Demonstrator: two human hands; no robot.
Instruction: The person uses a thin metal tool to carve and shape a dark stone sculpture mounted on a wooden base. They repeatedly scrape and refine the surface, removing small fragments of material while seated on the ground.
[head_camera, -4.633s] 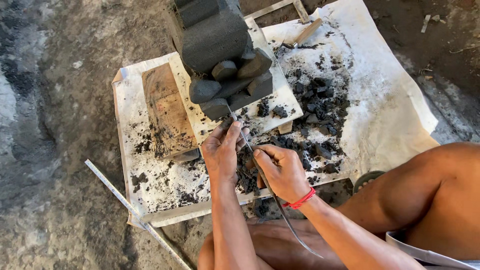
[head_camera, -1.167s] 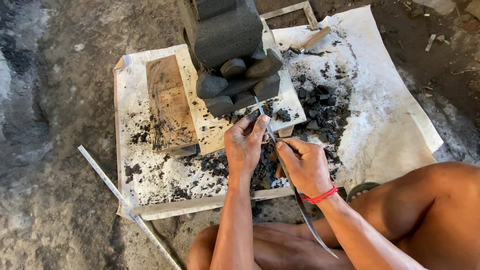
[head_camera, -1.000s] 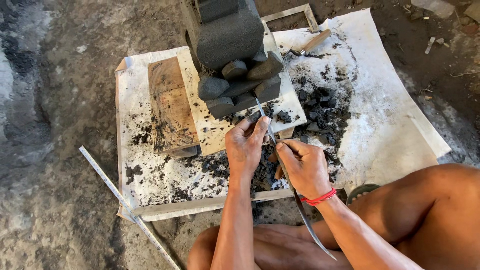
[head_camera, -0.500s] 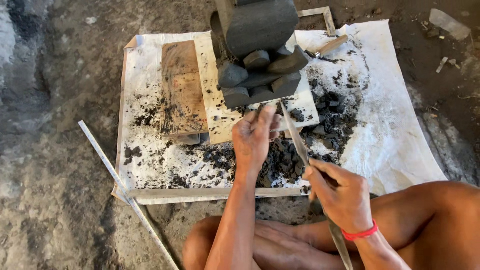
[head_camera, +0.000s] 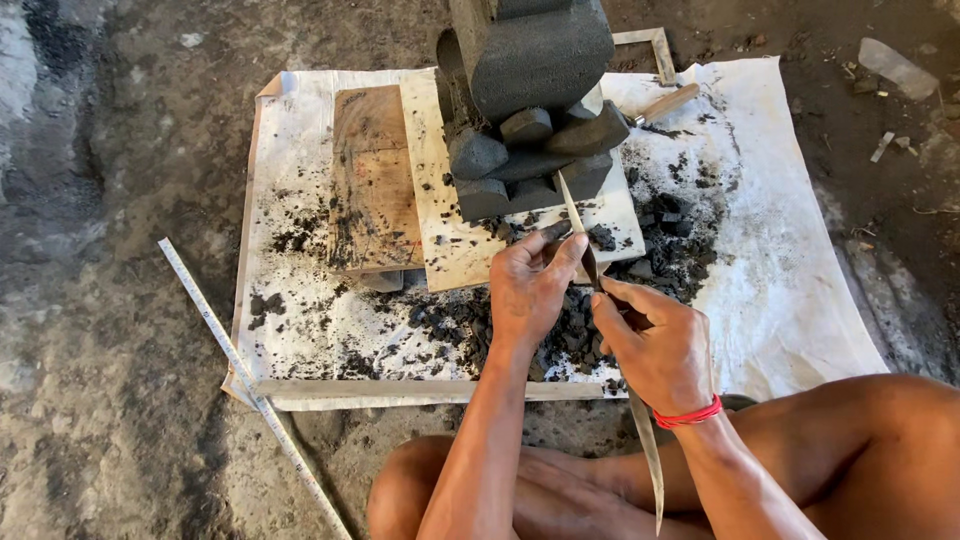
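Note:
A dark grey stone carving (head_camera: 530, 90) stands on a pale board (head_camera: 450, 235). A long thin metal blade (head_camera: 580, 225) reaches from my lap up to the carving's lower front edge. My right hand (head_camera: 655, 345), with a red band at the wrist, grips the blade near its middle. My left hand (head_camera: 530, 285) rests its fingers on the blade just below the tip, close to the carving's base. Black stone chips (head_camera: 560, 320) lie under both hands.
A wooden block (head_camera: 372, 180) lies left of the board on a white sheet (head_camera: 790, 300). A metal ruler (head_camera: 250, 385) lies diagonally on the ground at left. A wooden-handled tool (head_camera: 662, 103) and a metal square (head_camera: 660, 50) lie behind the carving. My bare legs are at the bottom.
The view has shifted so the carving sits higher and more central. My right hand slid back down the blade toward me, while my left hand stayed by the tip.

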